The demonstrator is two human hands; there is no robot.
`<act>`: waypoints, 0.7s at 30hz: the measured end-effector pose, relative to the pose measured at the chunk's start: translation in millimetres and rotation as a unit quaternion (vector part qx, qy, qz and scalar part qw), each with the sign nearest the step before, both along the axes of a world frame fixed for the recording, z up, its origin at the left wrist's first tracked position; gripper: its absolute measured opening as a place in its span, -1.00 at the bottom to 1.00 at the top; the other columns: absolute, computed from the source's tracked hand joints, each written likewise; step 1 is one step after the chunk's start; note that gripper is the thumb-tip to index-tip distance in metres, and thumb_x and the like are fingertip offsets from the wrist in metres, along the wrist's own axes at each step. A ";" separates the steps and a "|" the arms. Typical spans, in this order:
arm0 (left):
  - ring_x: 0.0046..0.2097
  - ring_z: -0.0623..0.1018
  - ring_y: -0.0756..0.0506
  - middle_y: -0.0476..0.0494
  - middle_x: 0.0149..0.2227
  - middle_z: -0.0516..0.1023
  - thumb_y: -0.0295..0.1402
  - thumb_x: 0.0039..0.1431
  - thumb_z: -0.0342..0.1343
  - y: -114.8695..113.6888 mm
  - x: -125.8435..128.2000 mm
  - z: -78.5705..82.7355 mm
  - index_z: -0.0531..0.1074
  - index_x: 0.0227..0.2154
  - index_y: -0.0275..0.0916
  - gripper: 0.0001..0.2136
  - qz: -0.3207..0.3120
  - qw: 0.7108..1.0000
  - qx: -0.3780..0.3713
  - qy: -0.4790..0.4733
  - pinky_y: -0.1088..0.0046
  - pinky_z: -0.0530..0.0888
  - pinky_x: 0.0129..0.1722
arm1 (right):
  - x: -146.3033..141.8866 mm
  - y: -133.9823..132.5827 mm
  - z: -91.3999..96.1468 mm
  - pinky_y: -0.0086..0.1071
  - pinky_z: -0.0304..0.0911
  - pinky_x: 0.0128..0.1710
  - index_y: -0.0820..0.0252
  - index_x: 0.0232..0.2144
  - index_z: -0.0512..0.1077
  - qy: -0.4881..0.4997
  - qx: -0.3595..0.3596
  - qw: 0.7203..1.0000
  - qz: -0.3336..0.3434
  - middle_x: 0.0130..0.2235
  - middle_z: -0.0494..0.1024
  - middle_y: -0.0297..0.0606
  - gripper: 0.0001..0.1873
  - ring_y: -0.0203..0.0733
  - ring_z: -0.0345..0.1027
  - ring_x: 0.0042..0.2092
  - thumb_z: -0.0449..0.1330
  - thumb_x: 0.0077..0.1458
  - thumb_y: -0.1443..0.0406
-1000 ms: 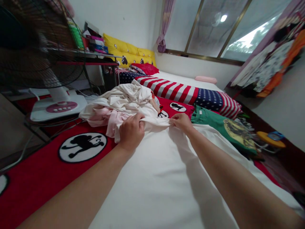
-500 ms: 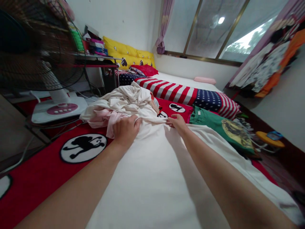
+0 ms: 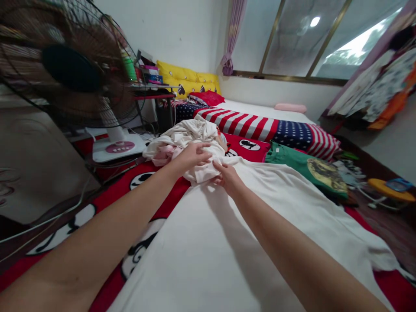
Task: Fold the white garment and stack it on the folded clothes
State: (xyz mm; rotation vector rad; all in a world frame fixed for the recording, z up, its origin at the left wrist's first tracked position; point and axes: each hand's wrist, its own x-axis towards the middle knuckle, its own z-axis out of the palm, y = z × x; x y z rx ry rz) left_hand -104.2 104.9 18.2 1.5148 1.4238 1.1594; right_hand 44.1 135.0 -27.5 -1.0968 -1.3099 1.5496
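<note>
A white T-shirt (image 3: 195, 242) lies spread out, its body towards me and one sleeve stretched to the right. Over its far left part, by the sleeve, hovers my left hand (image 3: 195, 156), fingers apart and holding nothing. Just to the right, my right hand (image 3: 227, 177) has its thumb and curled fingers on the shirt's cloth near the shoulder; its grip looks loose. Behind my left hand is a heap of crumpled white and pink clothes (image 3: 188, 130). A folded green T-shirt (image 3: 292, 167) with a yellowish print lies at the right.
Beneath the clothes is a red blanket (image 3: 175, 195) with black-and-white cartoon figures. A standing fan (image 3: 69, 67) is at the left. Further back are a bed with a stars-and-stripes cover (image 3: 247, 121) and yellow cushions (image 3: 182, 78). A yellow-topped stool (image 3: 386, 189) stands right.
My left hand has lifted off the cloth and opened. My right hand has shifted left along the shirt's top edge. The shirt lies flatter, with its right sleeve spread, and the view has turned left.
</note>
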 end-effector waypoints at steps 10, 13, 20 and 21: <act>-0.40 0.51 -0.12 -0.09 -0.49 0.55 0.02 0.01 0.11 -159.9 -50.3 -39.0 0.51 -0.50 -0.23 -0.63 0.005 0.903 -0.188 0.386 0.50 0.22 -0.50 | -18.5 -9.8 -19.3 -0.39 0.36 -0.60 0.24 -0.39 0.41 -0.100 -0.019 0.993 -0.057 -0.45 0.49 -0.26 -0.73 -0.19 0.39 -0.45 0.37 -0.22 0.34; -0.44 0.47 -0.10 -0.05 -0.51 0.51 -0.05 -0.06 0.19 -189.8 -43.2 -41.1 0.47 -0.55 -0.23 -0.69 -0.047 0.904 -0.198 0.375 0.50 0.16 -0.54 | -21.6 -5.9 -17.0 -0.39 0.37 -0.61 0.23 -0.39 0.40 -0.129 -0.009 0.988 -0.081 -0.46 0.47 -0.29 -0.71 -0.17 0.40 -0.44 0.32 -0.28 0.42; -0.19 0.54 -0.13 -0.01 -0.22 0.58 -0.28 0.01 0.11 -214.0 -34.7 -28.6 0.48 -0.27 -0.21 -0.78 -0.191 0.947 -0.192 0.170 0.51 0.38 -0.29 | -10.2 8.8 4.0 -0.38 0.45 -0.48 0.19 -0.19 0.37 -0.158 0.039 0.975 -0.152 -0.31 0.51 -0.23 -0.68 -0.22 0.43 -0.35 0.13 -0.07 0.43; -0.17 0.54 -0.14 -0.03 -0.18 0.58 -0.27 0.02 0.10 -214.0 -33.4 -28.4 0.47 -0.23 -0.22 -0.75 -0.190 0.951 -0.190 0.153 0.51 0.40 -0.27 | -6.4 11.3 5.6 -0.34 0.45 -0.48 0.20 -0.21 0.39 -0.172 0.046 0.973 -0.147 -0.33 0.52 -0.23 -0.70 -0.21 0.44 -0.37 0.14 -0.09 0.44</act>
